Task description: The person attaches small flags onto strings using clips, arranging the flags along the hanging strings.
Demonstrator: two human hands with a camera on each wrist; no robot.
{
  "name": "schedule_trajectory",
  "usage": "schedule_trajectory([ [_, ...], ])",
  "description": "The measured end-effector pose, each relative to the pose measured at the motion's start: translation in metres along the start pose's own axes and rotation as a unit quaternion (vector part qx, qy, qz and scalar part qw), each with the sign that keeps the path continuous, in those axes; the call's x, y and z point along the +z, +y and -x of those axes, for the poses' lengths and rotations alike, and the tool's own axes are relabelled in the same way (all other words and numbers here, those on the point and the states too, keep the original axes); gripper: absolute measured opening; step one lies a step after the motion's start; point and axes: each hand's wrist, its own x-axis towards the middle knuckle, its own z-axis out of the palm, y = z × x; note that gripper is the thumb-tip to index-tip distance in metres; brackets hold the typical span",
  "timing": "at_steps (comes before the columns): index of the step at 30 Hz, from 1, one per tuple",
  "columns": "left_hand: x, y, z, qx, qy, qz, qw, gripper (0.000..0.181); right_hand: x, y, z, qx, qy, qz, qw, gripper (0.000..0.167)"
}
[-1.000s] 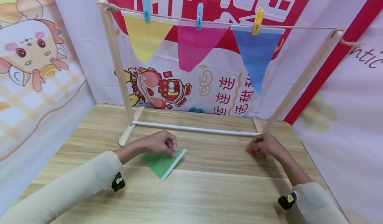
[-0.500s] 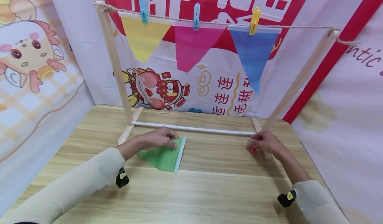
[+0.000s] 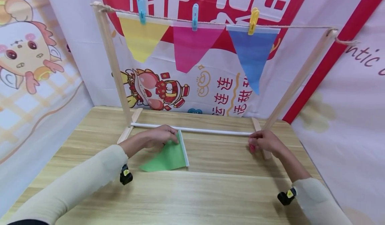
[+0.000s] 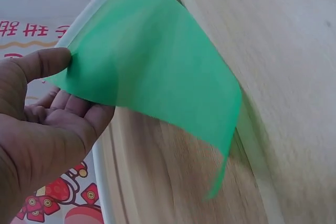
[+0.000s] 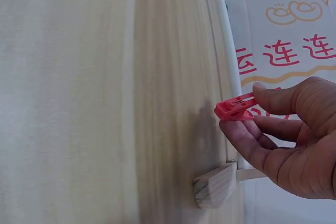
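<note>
Between thumb and fingers, my left hand [image 3: 160, 137] pinches a green pennant flag [image 3: 169, 154] near one end of its white top band. In the left wrist view the green pennant flag [image 4: 157, 66] droops away from the thumb, its tip bent. My right hand [image 3: 267, 141] holds a red clothespin [image 5: 236, 107] by its handles, beside the foot of the right post. Above, a yellow flag [image 3: 142, 37], a pink flag [image 3: 195, 46] and a blue flag [image 3: 252, 54] hang from a twine line [image 3: 300, 26], each with one clothespin.
Two wooden posts carry the line, the left post [image 3: 112, 64] and the right post [image 3: 297, 79]. A white rod [image 3: 210, 130] joins their feet low above the wooden table [image 3: 210, 195]. Printed cloth [image 3: 346, 118] surrounds the table's back and sides.
My left hand has lifted the green flag slightly and turned it, so its white band now stands steeper. The right hand keeps hold of the red clothespin and has barely moved.
</note>
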Motion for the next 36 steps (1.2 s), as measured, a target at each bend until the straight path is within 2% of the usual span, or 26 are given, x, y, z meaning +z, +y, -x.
schedule_trajectory([
  [4,0.0,0.003,-0.002,-0.016,0.006,0.048,0.9987,0.006,-0.004,-0.009,-0.001,-0.008,-0.006,-0.009,0.9999,0.045],
  [10,-0.005,0.004,-0.004,-0.018,0.01,0.135,0.9906,0.017,-0.011,-0.022,-0.001,-0.041,-0.012,-0.028,0.9987,0.043],
  [17,-0.015,0.005,-0.008,-0.022,0.036,0.209,0.9769,0.025,-0.02,-0.033,-0.004,-0.028,-0.02,-0.089,0.9955,0.044],
  [24,-0.016,0.011,-0.013,-0.01,0.062,0.221,0.9733,0.037,-0.025,-0.048,-0.003,-0.043,-0.026,-0.163,0.9853,0.039],
  [30,-0.01,0.026,-0.013,0.003,0.071,0.229,0.9709,0.048,-0.034,-0.063,-0.002,-0.044,-0.007,-0.155,0.9869,0.044],
  [36,-0.007,0.039,-0.014,0.021,0.088,0.233,0.9683,0.044,-0.047,-0.078,0.002,-0.039,-0.004,-0.155,0.9872,0.048],
])
